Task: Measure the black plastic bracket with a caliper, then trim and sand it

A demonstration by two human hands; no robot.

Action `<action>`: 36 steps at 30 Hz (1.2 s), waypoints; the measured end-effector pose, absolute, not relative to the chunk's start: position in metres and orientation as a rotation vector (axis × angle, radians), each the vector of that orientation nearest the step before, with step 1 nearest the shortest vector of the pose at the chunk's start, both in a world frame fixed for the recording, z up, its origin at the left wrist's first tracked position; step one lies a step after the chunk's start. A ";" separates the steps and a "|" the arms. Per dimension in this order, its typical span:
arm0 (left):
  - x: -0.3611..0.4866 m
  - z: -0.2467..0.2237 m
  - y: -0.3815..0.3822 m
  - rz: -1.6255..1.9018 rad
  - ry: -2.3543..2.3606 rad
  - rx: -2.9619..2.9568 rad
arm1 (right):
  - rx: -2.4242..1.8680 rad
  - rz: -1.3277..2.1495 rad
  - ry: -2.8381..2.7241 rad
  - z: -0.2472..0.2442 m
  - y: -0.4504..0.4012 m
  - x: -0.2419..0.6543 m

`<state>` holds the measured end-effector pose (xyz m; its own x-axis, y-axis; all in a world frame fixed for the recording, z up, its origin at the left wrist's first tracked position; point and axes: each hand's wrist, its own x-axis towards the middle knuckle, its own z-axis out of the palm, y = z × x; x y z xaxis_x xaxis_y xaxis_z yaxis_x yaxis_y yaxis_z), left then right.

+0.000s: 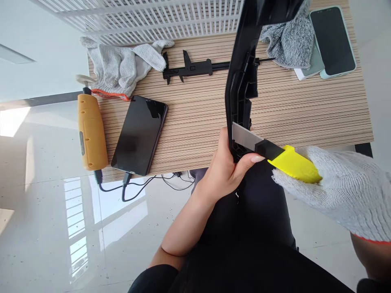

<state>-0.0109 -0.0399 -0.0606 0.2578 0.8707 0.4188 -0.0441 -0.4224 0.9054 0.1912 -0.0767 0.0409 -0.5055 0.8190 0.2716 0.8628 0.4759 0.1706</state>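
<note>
My bare left hand (224, 169) grips the lower end of a long black plastic part (236, 83), which stands up over the table with ribs along its inner side. In my right hand (332, 185), covered by a white knit glove, is a yellow and black utility knife (295, 164). Its wide blade (246, 136) is out and lies against the lower end of the plastic part, just above my left thumb. Whether the edge cuts into the plastic I cannot tell.
On the striped wooden table (195, 114) lie a black caliper (195, 68), a white glove (119, 67), a dark phone (140, 134) on a cable, and a yellow device (91, 132). A white slatted basket (152, 18) stands behind. A grey cloth (291, 40) and another phone (332, 40) are at right.
</note>
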 end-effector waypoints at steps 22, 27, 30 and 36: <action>-0.016 -0.058 -0.046 1.181 0.737 1.523 | -1.870 0.049 -2.572 0.044 -0.076 0.210; -0.016 -0.059 -0.047 1.170 0.734 1.511 | -1.892 0.058 -2.615 0.043 -0.074 0.209; -0.017 -0.058 -0.047 1.165 0.737 1.523 | -1.726 -0.011 -2.628 0.041 -0.075 0.210; -0.019 -0.055 -0.047 1.106 0.783 1.534 | -1.873 0.008 -2.535 0.039 -0.077 0.217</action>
